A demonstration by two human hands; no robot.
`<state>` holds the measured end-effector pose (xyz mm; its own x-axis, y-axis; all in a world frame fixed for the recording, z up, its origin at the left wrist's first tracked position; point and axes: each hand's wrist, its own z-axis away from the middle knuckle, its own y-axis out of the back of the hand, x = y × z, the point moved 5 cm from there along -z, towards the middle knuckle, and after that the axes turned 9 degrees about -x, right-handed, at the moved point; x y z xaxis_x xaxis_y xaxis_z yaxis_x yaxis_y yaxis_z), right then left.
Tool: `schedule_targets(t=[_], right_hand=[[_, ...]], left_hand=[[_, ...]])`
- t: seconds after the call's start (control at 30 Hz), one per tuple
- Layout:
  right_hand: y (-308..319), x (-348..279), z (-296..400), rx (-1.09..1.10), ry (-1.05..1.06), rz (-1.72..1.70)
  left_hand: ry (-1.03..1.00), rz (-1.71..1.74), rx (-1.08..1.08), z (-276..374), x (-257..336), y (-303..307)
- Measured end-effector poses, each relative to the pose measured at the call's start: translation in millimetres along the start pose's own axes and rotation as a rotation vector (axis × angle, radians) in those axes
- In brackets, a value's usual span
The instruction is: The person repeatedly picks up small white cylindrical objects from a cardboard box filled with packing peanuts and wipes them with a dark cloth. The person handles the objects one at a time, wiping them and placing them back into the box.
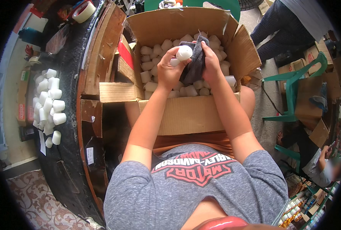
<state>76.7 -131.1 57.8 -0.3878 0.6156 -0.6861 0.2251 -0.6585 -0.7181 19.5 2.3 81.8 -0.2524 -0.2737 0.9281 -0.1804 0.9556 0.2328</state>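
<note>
My left hand (170,69) grips a white votive-like candle (184,53), its round end turned up towards the camera. Beside it, my right hand (211,61) holds a dark grey cloth (197,61), bunched and hanging down close to the candle. Both hands are over an open cardboard box (187,115) between my knees. Many similar white candles (191,90) lie loose inside it, some hidden behind my hands and the cloth.
A pile of white candles (47,103) lies on the black-covered table (70,161) at left, with a tape roll (84,12) farther up. A green plastic chair (291,92) stands at right. One person (285,28) stands at upper right; another (317,164) sits at lower right.
</note>
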Motion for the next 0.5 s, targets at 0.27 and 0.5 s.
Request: schedule_targets(t=[0.27,0.5], right_hand=[[-18.4,-11.2,6.8,-0.23,0.07,-0.208],[-22.4,7.0,7.8,-0.244,0.115,0.369]], left_hand=[[-0.003,0.06,0.033,0.0,-6.6,3.6],[-0.258,-0.446,0.036,4.8,8.5,4.7]])
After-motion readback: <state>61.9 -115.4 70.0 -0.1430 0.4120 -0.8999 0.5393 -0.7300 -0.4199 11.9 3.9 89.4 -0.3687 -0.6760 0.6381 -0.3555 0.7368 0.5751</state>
